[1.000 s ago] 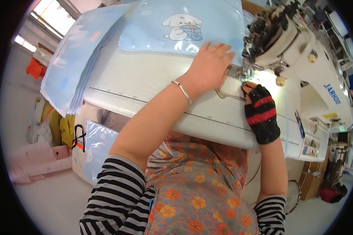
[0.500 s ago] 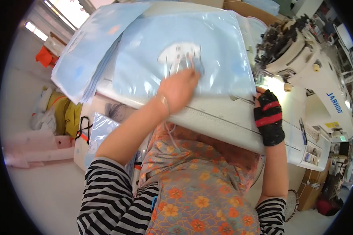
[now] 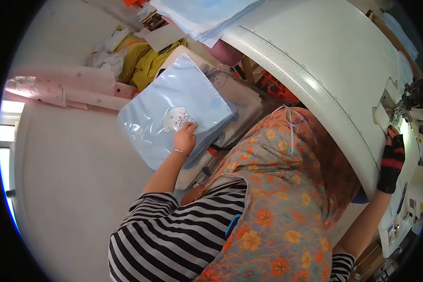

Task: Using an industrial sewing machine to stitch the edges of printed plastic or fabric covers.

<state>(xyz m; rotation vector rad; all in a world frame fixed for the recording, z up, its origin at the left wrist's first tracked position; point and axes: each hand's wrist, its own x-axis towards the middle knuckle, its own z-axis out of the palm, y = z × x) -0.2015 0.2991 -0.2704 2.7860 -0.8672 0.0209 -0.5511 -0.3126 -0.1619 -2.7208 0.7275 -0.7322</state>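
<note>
My left hand (image 3: 185, 136) reaches out to the left, its fingers pinched on the printed puppy of a glossy light-blue plastic sheet (image 3: 150, 117). That sheet lies on a pile of similar sheets beside my lap, its far corner pointing up and away. My right hand (image 3: 392, 162), in a black fingerless glove with red bands, rests on the white sewing table (image 3: 310, 51) by the sewing machine's needle area (image 3: 404, 110). Its bare fingers stretch forward and hold nothing that I can see.
More light-blue sheets (image 3: 207, 14) lie at the table's far left edge. A ruler strip (image 3: 305, 77) follows the table's near edge. Yellow cloth (image 3: 145, 66) and a pink wrapped roll (image 3: 75, 89) sit at the far left. A floral apron (image 3: 268, 202) covers my lap.
The puppy-printed sheet has gone from the sewing table to the pile at my left, with my left hand. My view has turned left. My right hand stays near the machine.
</note>
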